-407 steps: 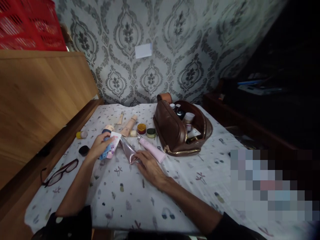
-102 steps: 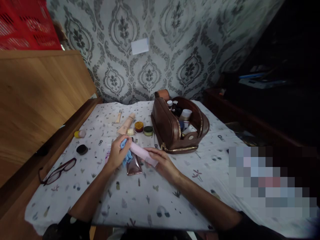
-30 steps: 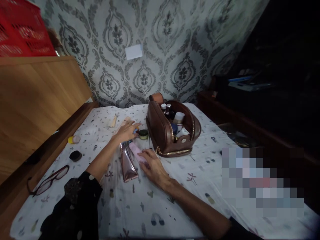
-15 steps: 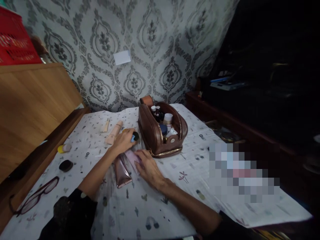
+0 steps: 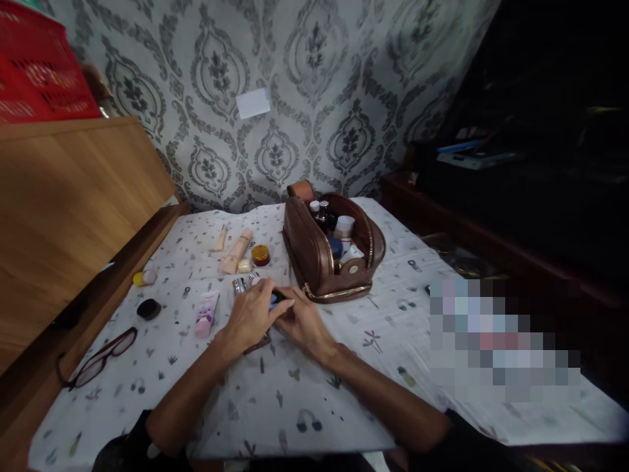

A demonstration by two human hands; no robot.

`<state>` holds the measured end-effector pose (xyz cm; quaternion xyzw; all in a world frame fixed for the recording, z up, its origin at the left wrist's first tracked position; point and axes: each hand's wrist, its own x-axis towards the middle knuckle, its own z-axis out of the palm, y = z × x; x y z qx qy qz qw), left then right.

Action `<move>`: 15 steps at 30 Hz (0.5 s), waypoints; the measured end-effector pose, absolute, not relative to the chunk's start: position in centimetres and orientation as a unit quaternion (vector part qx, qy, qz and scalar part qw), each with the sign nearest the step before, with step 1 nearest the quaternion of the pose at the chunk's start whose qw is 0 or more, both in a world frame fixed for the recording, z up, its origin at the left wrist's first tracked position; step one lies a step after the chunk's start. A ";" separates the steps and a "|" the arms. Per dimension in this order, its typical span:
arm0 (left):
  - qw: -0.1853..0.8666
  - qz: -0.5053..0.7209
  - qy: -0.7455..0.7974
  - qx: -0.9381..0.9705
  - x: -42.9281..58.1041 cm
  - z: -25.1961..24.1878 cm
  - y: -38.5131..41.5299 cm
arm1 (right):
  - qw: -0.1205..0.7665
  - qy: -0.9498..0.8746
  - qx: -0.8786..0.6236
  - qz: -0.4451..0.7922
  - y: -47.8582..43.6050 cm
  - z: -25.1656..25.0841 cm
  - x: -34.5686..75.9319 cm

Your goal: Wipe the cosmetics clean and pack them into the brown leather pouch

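Note:
My left hand [image 5: 251, 309] and my right hand [image 5: 305, 328] meet at the middle of the cloth. Both are closed around a small blue and black jar [image 5: 276, 299], which is mostly hidden by the fingers. Beneath them, a shiny rose-coloured tube [image 5: 259, 345] lies partly covered. A lilac tube [image 5: 207, 314] with a purple picture rests to the left of my left hand. Just beyond my hands are silver-capped items [image 5: 240, 285] and an amber jar [image 5: 260, 255]. The brown toiletry bag [image 5: 314, 249] stands unzipped behind my right hand, with several bottles and jars inside.
A peach tube [image 5: 238, 252] and a small cream tube [image 5: 221, 238] lie farther back. At left are a black lid [image 5: 148, 309], a yellow and white bottle [image 5: 144, 278] and eyeglasses [image 5: 103, 357]. A wooden cabinet [image 5: 83, 190] borders the left side; a pixelated patch covers the right.
The lilac tube has gone from under my right hand to the left side. My left hand has brought the blue and black jar nearer, and my right hand has joined it. The view shifted slightly.

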<state>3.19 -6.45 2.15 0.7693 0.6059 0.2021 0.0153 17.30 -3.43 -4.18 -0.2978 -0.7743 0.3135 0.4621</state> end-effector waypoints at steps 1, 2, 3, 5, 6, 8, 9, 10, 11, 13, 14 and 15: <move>0.015 0.202 0.611 0.765 3.1 2.0 -6.4 | 0.455 -0.779 -0.291 0.318 -3.6 -4.1 17.3; 0.017 0.204 0.618 0.759 3.0 2.0 -6.4 | 0.449 -0.783 -0.286 0.323 -3.8 -4.0 17.2; 0.020 0.209 0.624 0.753 2.9 2.0 -6.3 | 0.444 -0.785 -0.283 0.327 -4.0 -3.9 17.2; 0.038 0.237 0.632 0.736 2.5 2.1 -6.2 | 0.438 -0.787 -0.270 0.340 -4.2 -3.7 17.2; 0.055 0.260 0.633 0.727 2.4 2.1 -6.1 | 0.438 -0.786 -0.260 0.350 -4.3 -3.5 17.2; 0.106 0.319 0.627 0.703 2.0 2.1 -5.9 | 0.444 -0.774 -0.242 0.381 -4.4 -3.3 17.2; 0.135 0.350 0.622 0.687 1.8 2.0 -5.8 | 0.447 -0.762 -0.237 0.405 -4.3 -3.2 17.1; 0.163 0.377 0.616 0.671 1.7 2.0 -5.7 | 0.449 -0.744 -0.236 0.434 -4.3 -3.2 17.1; 0.188 0.400 0.610 0.658 1.6 1.9 -5.6 | 0.450 -0.722 -0.236 0.469 -4.3 -3.2 17.0; 0.227 0.429 0.597 0.639 1.5 1.8 -5.4 | 0.444 -0.669 -0.237 0.546 -4.2 -3.3 16.8; 0.243 0.438 0.591 0.632 1.5 1.7 -5.4 | 0.442 -0.642 -0.237 0.579 -4.2 -3.4 16.7; 0.257 0.446 0.587 0.625 1.5 1.6 -5.4 | 0.441 -0.619 -0.237 0.606 -4.2 -3.3 16.6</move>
